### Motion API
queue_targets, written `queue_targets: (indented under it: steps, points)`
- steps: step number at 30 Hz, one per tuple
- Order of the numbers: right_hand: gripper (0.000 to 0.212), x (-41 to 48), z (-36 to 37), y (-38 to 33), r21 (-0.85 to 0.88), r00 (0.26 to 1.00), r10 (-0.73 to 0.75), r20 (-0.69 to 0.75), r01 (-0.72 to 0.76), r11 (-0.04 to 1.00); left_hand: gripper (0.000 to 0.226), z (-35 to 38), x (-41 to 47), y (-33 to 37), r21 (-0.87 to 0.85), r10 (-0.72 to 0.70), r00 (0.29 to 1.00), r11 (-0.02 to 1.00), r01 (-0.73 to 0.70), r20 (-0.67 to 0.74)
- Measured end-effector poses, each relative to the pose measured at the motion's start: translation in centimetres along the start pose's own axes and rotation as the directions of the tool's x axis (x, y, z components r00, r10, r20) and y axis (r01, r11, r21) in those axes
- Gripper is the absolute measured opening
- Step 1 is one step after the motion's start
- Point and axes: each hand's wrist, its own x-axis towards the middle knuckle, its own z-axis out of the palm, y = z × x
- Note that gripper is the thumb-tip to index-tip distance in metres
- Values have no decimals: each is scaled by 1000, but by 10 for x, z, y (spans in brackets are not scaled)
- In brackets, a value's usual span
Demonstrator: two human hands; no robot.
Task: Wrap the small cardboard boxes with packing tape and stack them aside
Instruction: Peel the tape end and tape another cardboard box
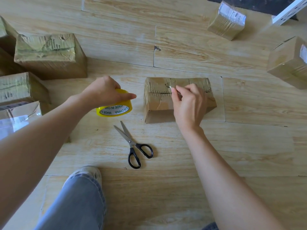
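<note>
The box (157, 98) lies on the floor between both hands, seemingly light, its cardboard soft and crumpled. The left hand (103, 91) grips the tape roll (116, 111). The right hand (188, 103) pinches what seems a tape end (169, 87) on its top. Better to hold it by the stiffer edges.

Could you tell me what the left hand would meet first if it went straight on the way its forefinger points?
Most likely the middle box, at its left side. The left hand, gripping the tape roll, points that way, with only bare floor between. Height is unclear.
</note>
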Motion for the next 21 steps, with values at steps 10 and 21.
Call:
queue_targets:
  steps: [10,21]
  points:
    - [42,-5,9,2,10,992,90,-90,-90,996,64,3,1,3,87,62,998,994,-59,-26]
    - [77,-42,8,-14,-92,771,-298,564,417,904,63,7,-4,5,113,81,997,990,-80,-5]
